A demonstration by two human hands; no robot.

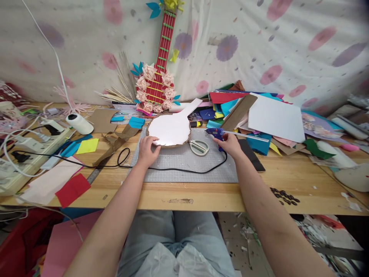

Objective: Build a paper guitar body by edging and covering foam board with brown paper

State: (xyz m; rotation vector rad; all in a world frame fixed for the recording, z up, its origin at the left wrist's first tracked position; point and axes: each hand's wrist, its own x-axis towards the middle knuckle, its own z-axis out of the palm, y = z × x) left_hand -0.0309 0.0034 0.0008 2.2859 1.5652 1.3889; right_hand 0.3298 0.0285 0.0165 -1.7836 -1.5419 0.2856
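In the head view, the hands are apart. The left hand (pixel 148 152) touches the near left edge of the white card (pixel 170 130); I cannot tell if it pinches it. The right hand (pixel 229 144) is wrapped around the blue glue gun (pixel 218 133), to the right of the card.

The card lies flat on the gray mat (pixel 173 176), on the wooden surface (pixel 207 196). Its long way runs from its round part, beside the left hand, to a thin neck pointing far and right. The gun's tip points left, at the card. Scissors (pixel 199 147) lie between card and gun. The left hand is nearer the card.
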